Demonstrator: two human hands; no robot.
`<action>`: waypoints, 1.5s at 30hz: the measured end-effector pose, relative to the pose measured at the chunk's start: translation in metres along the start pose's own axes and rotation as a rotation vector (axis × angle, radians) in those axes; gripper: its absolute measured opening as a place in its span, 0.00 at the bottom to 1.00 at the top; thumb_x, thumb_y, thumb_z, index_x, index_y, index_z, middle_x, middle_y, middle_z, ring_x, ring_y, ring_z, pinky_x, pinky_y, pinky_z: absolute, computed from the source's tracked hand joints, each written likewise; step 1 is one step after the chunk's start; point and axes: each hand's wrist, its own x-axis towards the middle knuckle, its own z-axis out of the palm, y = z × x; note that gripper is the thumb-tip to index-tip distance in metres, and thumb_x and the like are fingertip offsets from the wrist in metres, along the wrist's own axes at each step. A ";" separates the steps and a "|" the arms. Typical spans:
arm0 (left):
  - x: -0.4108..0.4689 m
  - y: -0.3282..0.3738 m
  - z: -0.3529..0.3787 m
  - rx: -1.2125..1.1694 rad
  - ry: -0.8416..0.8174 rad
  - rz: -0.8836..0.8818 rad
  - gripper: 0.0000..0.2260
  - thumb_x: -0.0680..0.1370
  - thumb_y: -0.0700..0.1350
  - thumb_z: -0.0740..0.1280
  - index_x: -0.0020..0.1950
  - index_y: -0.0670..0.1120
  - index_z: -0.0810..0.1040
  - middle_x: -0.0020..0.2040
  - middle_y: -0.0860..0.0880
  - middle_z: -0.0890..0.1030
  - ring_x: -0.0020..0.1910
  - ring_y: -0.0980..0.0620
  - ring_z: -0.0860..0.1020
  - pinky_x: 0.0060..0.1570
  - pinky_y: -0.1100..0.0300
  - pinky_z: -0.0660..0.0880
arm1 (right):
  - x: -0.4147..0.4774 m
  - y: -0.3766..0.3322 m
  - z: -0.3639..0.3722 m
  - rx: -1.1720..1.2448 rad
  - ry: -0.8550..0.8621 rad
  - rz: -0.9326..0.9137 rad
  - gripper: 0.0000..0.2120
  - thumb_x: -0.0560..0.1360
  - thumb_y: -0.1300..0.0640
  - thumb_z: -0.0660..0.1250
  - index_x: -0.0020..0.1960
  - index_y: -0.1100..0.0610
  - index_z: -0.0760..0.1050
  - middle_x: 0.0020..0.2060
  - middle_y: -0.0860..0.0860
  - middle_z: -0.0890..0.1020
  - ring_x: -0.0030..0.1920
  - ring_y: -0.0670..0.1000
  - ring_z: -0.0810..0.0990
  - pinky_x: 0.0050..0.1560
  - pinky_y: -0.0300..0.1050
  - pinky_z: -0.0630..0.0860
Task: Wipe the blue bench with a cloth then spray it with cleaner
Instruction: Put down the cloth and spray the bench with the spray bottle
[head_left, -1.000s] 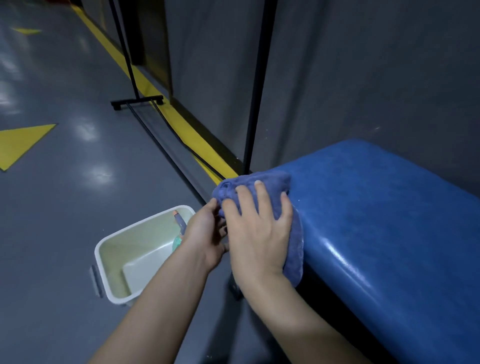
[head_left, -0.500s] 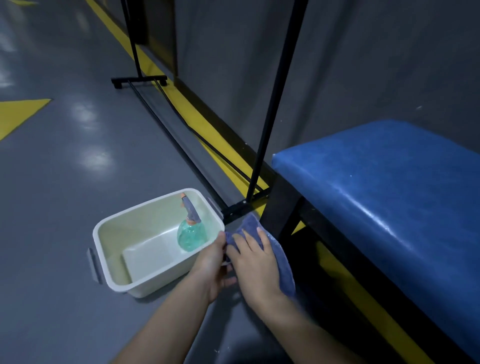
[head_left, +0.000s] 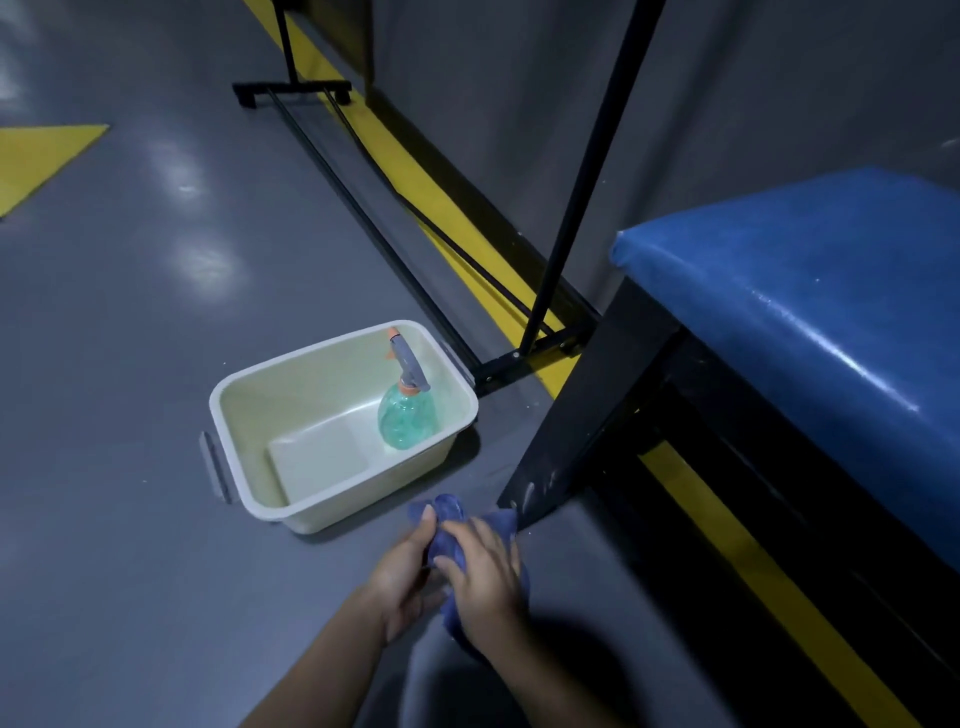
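The blue padded bench (head_left: 810, 306) with a black frame stands at the right, its top shiny. Low in the middle, both hands hold a crumpled blue cloth (head_left: 445, 525) between them, above the floor and just in front of the tub. My left hand (head_left: 402, 584) grips its left side, thumb up on the fabric. My right hand (head_left: 485, 577) curls over its right side. A green spray bottle (head_left: 406, 415) with a grey and orange trigger stands inside the cream plastic tub (head_left: 249, 467) on the floor.
A black metal stand (head_left: 576, 197) with floor rails runs along the grey wall, its foot beside the tub. A yellow line (head_left: 415, 171) marks the floor by the wall. The bench's black leg (head_left: 582, 431) slants down near my hands.
The cloth has come off the bench end and down to floor level with both hands. It is now bunched up between them. The view has tilted downward.
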 end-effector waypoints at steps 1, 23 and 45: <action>0.003 -0.003 0.000 -0.073 0.013 0.018 0.20 0.81 0.55 0.56 0.63 0.42 0.73 0.44 0.42 0.82 0.40 0.47 0.81 0.37 0.58 0.80 | -0.002 0.001 0.006 -0.007 -0.091 0.012 0.25 0.67 0.45 0.59 0.64 0.45 0.66 0.62 0.51 0.77 0.66 0.47 0.69 0.66 0.41 0.58; 0.033 -0.018 -0.045 0.542 -0.067 0.357 0.36 0.52 0.46 0.73 0.60 0.41 0.72 0.52 0.44 0.80 0.47 0.50 0.78 0.46 0.69 0.76 | -0.003 0.037 0.044 0.774 -0.327 1.046 0.06 0.73 0.66 0.65 0.37 0.62 0.74 0.36 0.58 0.79 0.31 0.50 0.74 0.30 0.38 0.68; 0.009 -0.049 -0.066 1.760 0.555 0.912 0.17 0.59 0.45 0.68 0.48 0.48 0.78 0.49 0.45 0.80 0.45 0.44 0.78 0.46 0.50 0.63 | -0.016 0.019 0.032 -0.355 -0.448 0.166 0.24 0.78 0.57 0.55 0.73 0.54 0.59 0.73 0.53 0.65 0.72 0.53 0.64 0.72 0.48 0.61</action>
